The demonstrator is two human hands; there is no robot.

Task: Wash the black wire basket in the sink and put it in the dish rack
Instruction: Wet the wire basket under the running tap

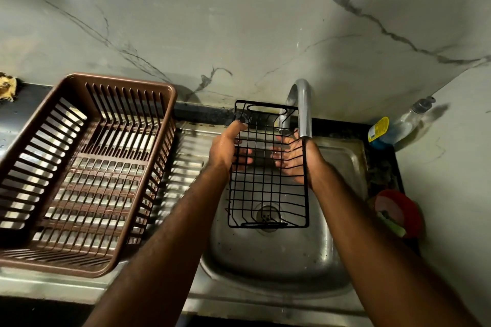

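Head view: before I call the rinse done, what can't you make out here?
- Water flow from the tap: no stream is clear; too faint against the black wire basket.
- Left hand and right hand: fingers sit behind the basket wires.
- Bottle label: too small to read.
- Red item by the sink: blurred.

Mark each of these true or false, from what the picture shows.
1. Both hands hold the wire basket over the sink. True: the left hand and the right hand grip its sides.
2. The dish rack is full of plates. False: it holds nothing.
3. The dish rack stands left of the sink. True.
4. The wire basket lies in the dish rack. False: it is held above the drain.
5. A red thing sits right of the sink. True.
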